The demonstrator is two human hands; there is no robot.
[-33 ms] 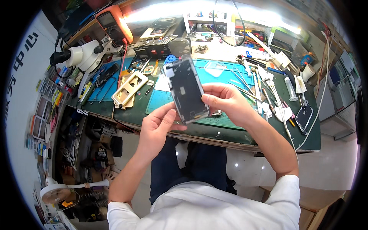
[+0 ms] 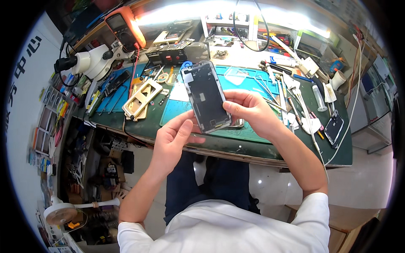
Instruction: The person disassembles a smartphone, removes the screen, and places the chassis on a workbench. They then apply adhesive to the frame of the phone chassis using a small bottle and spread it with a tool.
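Note:
A black phone screen assembly (image 2: 211,103) is held up over the bench, its dark back with a silver edge and small pale patches turned toward me. My right hand (image 2: 249,110) pinches its right edge, thumb on the back and fingers behind. At the lower left corner my left hand (image 2: 174,134) supports it, the thumb along the near side and the fingers partly hidden beneath. Under both hands lies a blue-green work mat (image 2: 169,116). Part of another small device (image 2: 238,123) shows on the mat just below my right hand.
Left of the mat sit a gold metal fixture (image 2: 143,97), a white microscope (image 2: 90,61) and an orange multimeter (image 2: 125,29). On the right are tweezers, screwdrivers, a syringe (image 2: 318,97), a white cable and a dark phone frame (image 2: 334,128). A clear plastic box (image 2: 236,75) stands behind.
The phone screen has turned slightly, so its back faces me a little more squarely. Both hands keep nearly the same grip and place.

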